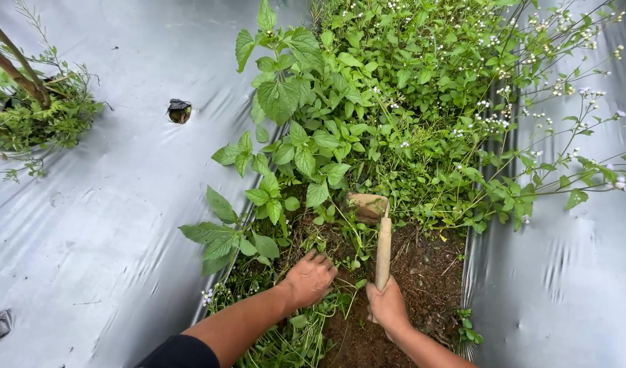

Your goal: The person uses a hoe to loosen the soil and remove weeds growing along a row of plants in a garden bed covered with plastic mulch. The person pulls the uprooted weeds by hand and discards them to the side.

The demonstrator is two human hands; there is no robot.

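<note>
- Weeds [367, 102] fill a narrow furrow of bare brown soil [422, 272] that runs from 6 o'clock up to 12 o'clock, between two sheets of silvery plastic mulch.
- Left hand [309, 278], at about 7 o'clock from the frame's middle, is clenched palm-down around a tuft of thin green stems low on the ground.
- Right hand [388, 307], at 6 o'clock, grips the lower end of a hoe's handle [383, 251], a smooth, pale, rounded wooden shaft pointing toward 12 o'clock.
- The hoe's blade [366, 206], dull, flat and soil-stained, sits at the base of the leafy clump; its edge seems to be sunk among the stems, though foliage hides it.
- The nearest weeds carry broad, serrated, veined leaves; farther off, toward 1 and 2 o'clock, wiry stalks bear tiny pale flower heads.
- The left mulch sheet [108, 204] is glossy and wrinkled, with a small round planting hole [179, 110] at 10 o'clock.
- A feathery plant [33, 116] with woody brown stems grows at 9 o'clock.
- The right mulch sheet [565, 272] is creased in soft folds.
</note>
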